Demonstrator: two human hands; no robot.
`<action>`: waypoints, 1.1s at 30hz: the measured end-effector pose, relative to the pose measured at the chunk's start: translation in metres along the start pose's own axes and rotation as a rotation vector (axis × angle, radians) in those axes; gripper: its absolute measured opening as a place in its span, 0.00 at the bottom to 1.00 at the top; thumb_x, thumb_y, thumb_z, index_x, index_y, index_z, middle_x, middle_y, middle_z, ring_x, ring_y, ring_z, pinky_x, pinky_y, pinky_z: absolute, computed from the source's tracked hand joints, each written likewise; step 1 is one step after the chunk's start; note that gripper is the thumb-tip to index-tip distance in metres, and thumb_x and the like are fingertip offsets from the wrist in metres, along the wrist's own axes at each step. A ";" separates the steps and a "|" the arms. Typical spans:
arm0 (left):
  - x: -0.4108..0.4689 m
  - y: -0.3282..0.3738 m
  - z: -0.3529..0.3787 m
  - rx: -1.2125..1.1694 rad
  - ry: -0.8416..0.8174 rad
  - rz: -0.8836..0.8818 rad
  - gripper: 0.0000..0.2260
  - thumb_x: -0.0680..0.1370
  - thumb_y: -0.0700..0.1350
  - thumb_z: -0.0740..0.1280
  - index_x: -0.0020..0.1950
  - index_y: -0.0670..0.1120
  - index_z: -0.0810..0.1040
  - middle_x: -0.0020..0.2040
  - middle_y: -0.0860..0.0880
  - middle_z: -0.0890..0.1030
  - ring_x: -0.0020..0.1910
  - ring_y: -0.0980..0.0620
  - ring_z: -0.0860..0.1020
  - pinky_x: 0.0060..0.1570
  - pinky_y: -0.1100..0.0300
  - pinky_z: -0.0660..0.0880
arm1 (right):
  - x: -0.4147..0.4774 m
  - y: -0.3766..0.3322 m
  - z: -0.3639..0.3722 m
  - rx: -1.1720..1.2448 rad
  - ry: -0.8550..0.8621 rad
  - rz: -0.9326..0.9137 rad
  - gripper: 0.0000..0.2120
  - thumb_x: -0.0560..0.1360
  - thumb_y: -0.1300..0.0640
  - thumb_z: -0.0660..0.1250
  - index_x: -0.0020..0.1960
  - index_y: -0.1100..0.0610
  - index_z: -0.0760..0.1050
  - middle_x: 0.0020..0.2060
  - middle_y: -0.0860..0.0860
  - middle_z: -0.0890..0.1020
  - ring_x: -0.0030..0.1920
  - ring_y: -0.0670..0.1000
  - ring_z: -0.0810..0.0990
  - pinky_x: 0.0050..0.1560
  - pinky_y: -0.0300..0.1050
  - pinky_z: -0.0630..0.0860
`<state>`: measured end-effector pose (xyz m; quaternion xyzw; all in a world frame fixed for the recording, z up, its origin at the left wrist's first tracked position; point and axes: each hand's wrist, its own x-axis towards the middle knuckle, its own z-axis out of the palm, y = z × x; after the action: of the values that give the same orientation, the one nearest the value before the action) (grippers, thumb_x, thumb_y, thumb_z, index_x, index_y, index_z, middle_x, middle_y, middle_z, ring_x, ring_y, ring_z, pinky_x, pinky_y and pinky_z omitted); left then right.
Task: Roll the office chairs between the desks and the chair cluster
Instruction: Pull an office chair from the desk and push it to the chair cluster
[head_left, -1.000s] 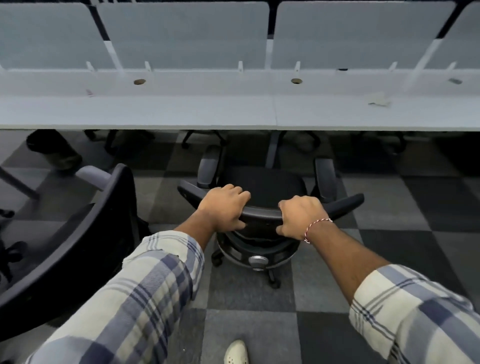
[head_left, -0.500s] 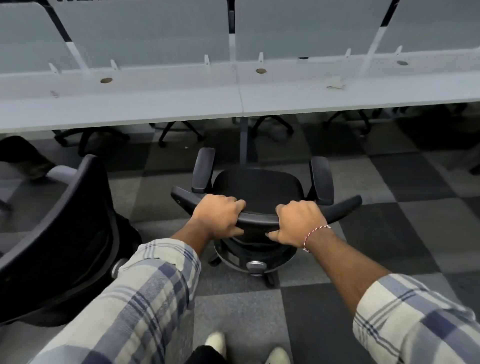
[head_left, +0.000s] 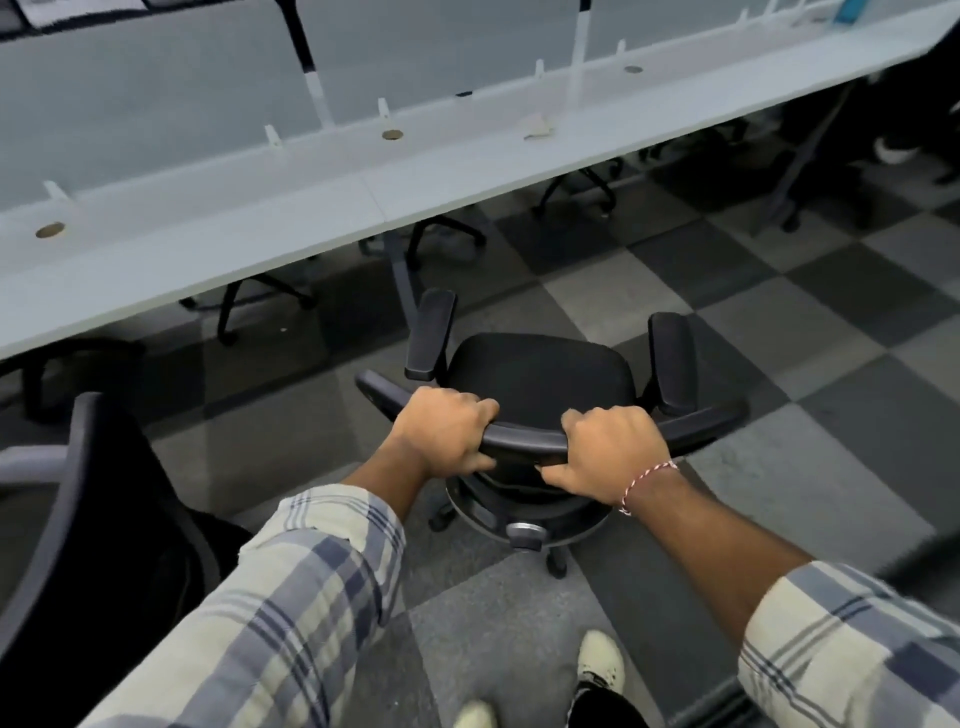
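Sleeves (head_left: 291, 597) lead to left hand (head_left: 441, 436) and right hand (head_left: 613, 449), both curled tight over the backrest rim of a black office chair (head_left: 540, 379); its seat lies just beyond them, white counter (head_left: 260, 234) farther ahead.

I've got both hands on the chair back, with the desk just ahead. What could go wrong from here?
1. The grey metal desk leg stands just ahead of the black armed office chair; pushed straight, its base may hit it.
2. Its raised black armrests might catch the edge of the long pale grey desk.
3. The second black chair sits close beside the left sleeve and could snag a turn.
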<state>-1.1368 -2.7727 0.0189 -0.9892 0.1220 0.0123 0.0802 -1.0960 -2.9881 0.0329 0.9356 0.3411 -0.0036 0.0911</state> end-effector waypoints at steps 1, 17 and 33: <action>0.004 -0.002 -0.001 0.000 -0.005 0.022 0.17 0.71 0.64 0.66 0.48 0.52 0.71 0.45 0.53 0.80 0.44 0.48 0.80 0.35 0.56 0.64 | -0.002 -0.001 0.000 0.005 0.000 0.031 0.26 0.70 0.29 0.60 0.49 0.52 0.73 0.40 0.49 0.82 0.42 0.53 0.82 0.37 0.45 0.67; 0.140 0.007 -0.013 -0.016 -0.013 0.257 0.16 0.71 0.63 0.67 0.49 0.53 0.74 0.44 0.52 0.81 0.44 0.49 0.80 0.38 0.56 0.69 | 0.025 0.074 0.007 0.029 -0.051 0.291 0.25 0.71 0.30 0.60 0.49 0.52 0.74 0.40 0.49 0.82 0.42 0.53 0.81 0.37 0.45 0.65; 0.401 0.085 -0.038 -0.038 -0.009 0.354 0.14 0.74 0.62 0.66 0.46 0.54 0.69 0.43 0.53 0.79 0.43 0.50 0.79 0.39 0.55 0.71 | 0.104 0.315 0.040 0.007 -0.112 0.404 0.26 0.72 0.29 0.60 0.51 0.51 0.74 0.39 0.48 0.80 0.40 0.52 0.80 0.37 0.45 0.65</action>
<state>-0.7686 -2.9565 0.0257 -0.9536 0.2935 0.0328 0.0585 -0.8127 -3.1648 0.0394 0.9836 0.1409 -0.0382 0.1056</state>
